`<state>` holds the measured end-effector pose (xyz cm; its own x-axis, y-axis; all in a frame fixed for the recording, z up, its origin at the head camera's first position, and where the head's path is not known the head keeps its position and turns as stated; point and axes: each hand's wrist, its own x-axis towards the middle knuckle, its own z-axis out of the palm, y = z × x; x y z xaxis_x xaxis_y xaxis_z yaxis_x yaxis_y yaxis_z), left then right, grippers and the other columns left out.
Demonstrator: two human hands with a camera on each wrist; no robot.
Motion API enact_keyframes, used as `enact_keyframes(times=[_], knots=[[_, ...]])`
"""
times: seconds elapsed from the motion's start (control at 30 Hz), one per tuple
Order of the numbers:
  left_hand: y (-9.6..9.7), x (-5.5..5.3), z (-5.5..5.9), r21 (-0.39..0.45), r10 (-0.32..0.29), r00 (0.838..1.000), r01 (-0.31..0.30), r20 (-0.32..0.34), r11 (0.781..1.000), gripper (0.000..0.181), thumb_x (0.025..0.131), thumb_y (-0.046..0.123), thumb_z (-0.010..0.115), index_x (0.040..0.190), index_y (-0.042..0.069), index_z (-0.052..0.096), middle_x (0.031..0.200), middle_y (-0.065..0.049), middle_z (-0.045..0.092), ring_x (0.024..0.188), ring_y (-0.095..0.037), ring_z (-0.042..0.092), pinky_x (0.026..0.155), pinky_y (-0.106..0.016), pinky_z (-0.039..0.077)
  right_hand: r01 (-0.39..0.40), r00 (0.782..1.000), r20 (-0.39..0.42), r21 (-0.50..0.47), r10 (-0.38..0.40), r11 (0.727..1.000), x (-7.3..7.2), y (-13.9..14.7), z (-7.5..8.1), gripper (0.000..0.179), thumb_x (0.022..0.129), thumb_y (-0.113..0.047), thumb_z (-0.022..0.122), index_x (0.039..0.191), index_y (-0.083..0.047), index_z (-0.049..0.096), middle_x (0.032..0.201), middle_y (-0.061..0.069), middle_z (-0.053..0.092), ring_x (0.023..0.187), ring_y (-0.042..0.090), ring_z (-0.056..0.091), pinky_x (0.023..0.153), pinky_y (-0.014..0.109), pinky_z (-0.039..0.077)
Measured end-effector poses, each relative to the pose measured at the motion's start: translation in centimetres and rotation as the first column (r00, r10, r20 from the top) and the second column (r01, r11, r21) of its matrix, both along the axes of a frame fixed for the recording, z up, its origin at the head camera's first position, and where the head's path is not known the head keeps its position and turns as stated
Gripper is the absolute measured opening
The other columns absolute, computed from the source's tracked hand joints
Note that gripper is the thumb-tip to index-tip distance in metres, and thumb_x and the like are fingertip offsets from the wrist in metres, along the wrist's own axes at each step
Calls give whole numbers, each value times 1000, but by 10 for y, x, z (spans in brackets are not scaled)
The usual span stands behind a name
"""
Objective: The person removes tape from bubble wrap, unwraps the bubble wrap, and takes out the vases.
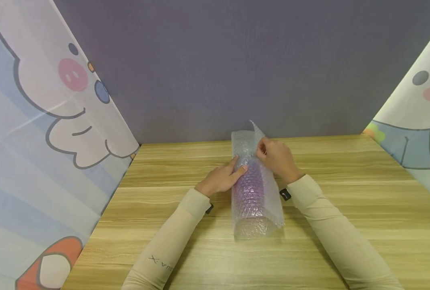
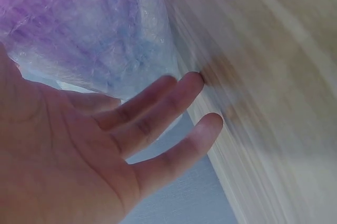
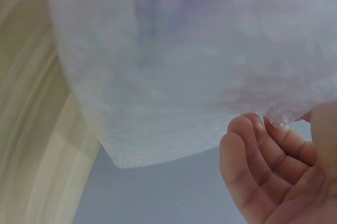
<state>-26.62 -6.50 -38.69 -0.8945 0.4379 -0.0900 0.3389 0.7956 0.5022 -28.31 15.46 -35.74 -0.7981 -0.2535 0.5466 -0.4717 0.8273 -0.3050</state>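
Note:
A purple object (image 1: 249,183) lies inside a loose tube of clear bubble wrap (image 1: 242,141), whose long axis runs away from me. What the object is stays hidden behind the bubbles. My left hand (image 1: 222,177) rests against the left side of the wrap, thumb over its top. In the left wrist view that hand's fingers (image 2: 158,113) are spread and fairly straight beside the purple and bluish bundle. My right hand (image 1: 278,158) pinches the free edge of the bubble wrap near its far right end. The right wrist view shows the sheet (image 3: 158,92) lifted as a flap, its edge between thumb and curled fingers.
The wood-grain table (image 1: 156,209) ends at a grey upright panel (image 1: 218,72) just behind the wrap's far end. Cartoon-printed cloths hang at the left (image 1: 55,121) and right (image 1: 425,121). The wrap's near end gapes toward me.

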Motion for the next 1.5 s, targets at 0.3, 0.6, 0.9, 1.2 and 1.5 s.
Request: enact_keyframes(times=[0.3, 0.6, 0.9, 1.2, 1.5], knots=[[-3, 0, 2, 24, 5, 999, -4, -43, 1000, 89, 100, 76, 21, 166, 17, 8, 168, -27, 16, 150, -48, 33, 119, -65, 31, -16, 996, 93, -1, 16, 1000, 0, 7, 11, 12, 92, -12, 60, 93, -2, 68, 80, 12, 73, 65, 24, 65, 63, 43, 55], [-4, 0, 2, 121, -51, 990, 67, -133, 990, 73, 105, 63, 34, 165, 29, 8, 157, -23, 35, 127, -43, 59, 99, -61, 53, -30, 993, 112, -7, 31, 1000, -1, 15, 16, 13, 95, -10, 60, 94, -1, 69, 82, 14, 74, 68, 25, 68, 65, 43, 57], [-5, -1, 5, 159, -138, 953, 186, -269, 970, 58, 108, 47, 43, 162, 30, 28, 159, -14, 31, 138, -34, 46, 99, -59, 53, -29, 989, 142, -1, 29, 1000, -1, 21, 22, 13, 96, -11, 60, 94, -2, 69, 83, 14, 74, 68, 25, 68, 64, 43, 57], [-5, -4, 7, 140, -201, 942, 244, -269, 960, 44, 110, 43, 41, 151, 30, 50, 159, -9, 32, 136, -27, 47, 100, -51, 53, -12, 975, 224, 19, 8, 1000, 0, 32, 27, 16, 99, -14, 57, 98, -3, 69, 82, 11, 72, 65, 20, 62, 59, 35, 51], [-9, -6, 12, 134, -185, 949, 224, -254, 965, 38, 109, 38, 46, 144, 31, 58, 153, -7, 42, 124, -25, 58, 100, -48, 52, -23, 969, 248, 40, 12, 999, -1, 40, 30, 15, 97, -11, 56, 95, -3, 68, 81, 10, 71, 65, 19, 59, 63, 35, 48]])
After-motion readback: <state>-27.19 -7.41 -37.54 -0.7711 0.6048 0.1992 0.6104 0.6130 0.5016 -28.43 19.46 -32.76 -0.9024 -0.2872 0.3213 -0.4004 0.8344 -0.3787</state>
